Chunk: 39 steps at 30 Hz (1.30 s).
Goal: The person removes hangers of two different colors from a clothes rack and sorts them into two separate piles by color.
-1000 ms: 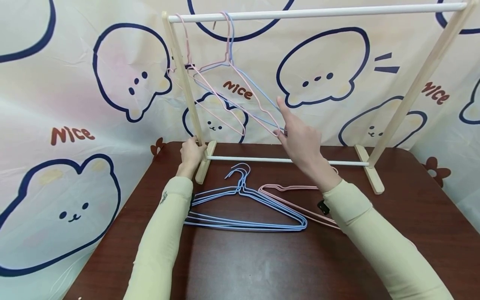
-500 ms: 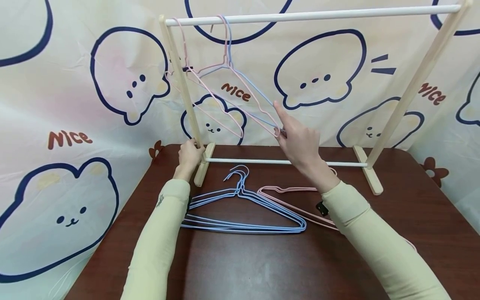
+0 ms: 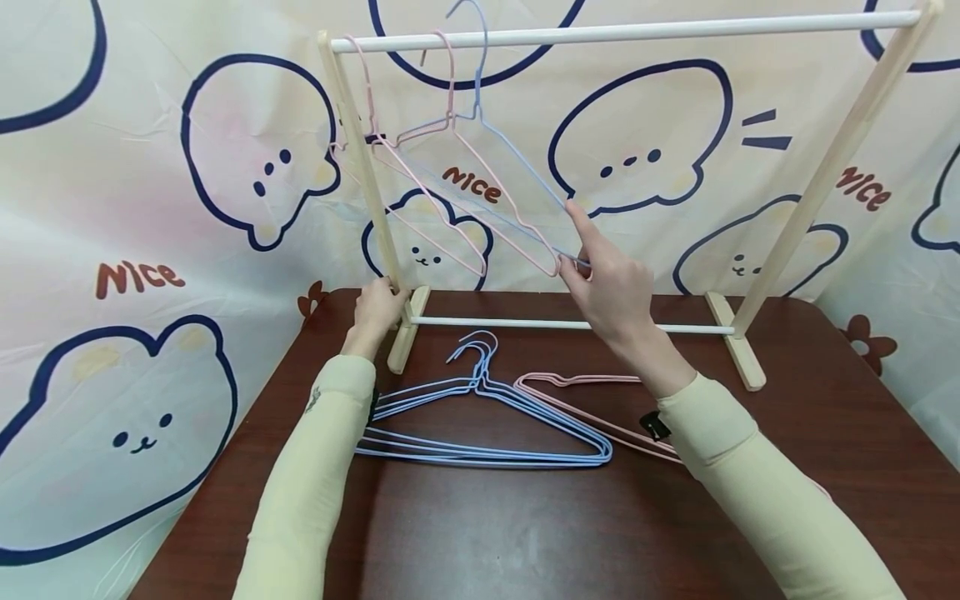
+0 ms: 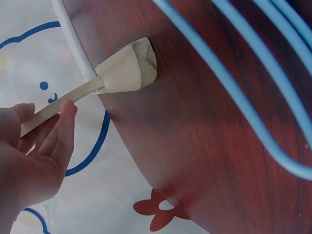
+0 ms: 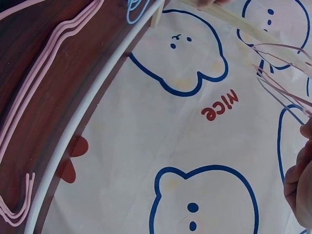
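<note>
My right hand (image 3: 615, 287) pinches the right corner of a blue wire hanger (image 3: 521, 154), index finger lying along its shoulder. That hanger's hook rises above the rack's white top rod (image 3: 675, 29), and its body overlaps a pink hanger (image 3: 510, 196) hung beside it. A second pink hanger (image 3: 369, 92) hangs at the rod's left end. Low on the rack's left wooden post (image 3: 367, 167), my left hand (image 3: 377, 308) holds on. The left wrist view shows that hand (image 4: 41, 151) with fingers around the post. In the right wrist view, the right hand (image 5: 298, 180) is partly cut off.
A stack of blue hangers (image 3: 495, 458) lies on the dark wooden table (image 3: 480, 533). Several pink hangers (image 3: 577, 408) lie to its right, partly under the right forearm. The rack's lower rod (image 3: 502, 321) and right foot (image 3: 738, 346) are behind them; a printed cloth backs everything.
The blue hanger has come up off the rod and shifted right, away from the pink one, with my right hand moving right. My left hand stays on the post.
</note>
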### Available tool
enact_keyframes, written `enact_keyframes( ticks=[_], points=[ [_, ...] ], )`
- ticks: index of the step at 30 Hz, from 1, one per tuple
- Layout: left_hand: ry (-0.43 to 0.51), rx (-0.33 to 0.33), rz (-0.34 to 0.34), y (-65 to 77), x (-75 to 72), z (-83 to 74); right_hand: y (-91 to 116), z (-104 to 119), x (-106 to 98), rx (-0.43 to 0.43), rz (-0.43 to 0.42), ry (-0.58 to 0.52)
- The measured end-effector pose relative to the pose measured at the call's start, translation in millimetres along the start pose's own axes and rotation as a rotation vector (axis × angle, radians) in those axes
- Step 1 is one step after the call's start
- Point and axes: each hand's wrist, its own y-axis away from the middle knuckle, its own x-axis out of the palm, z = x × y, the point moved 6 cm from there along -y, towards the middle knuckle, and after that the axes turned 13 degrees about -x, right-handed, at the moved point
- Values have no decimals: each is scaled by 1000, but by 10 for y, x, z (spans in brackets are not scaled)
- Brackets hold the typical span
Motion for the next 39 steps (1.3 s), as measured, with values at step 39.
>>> enact_keyframes(
  ticks=[39],
  points=[
    [85, -22, 43, 15, 5, -27, 709, -62, -534, 219, -26, -186]
  ],
)
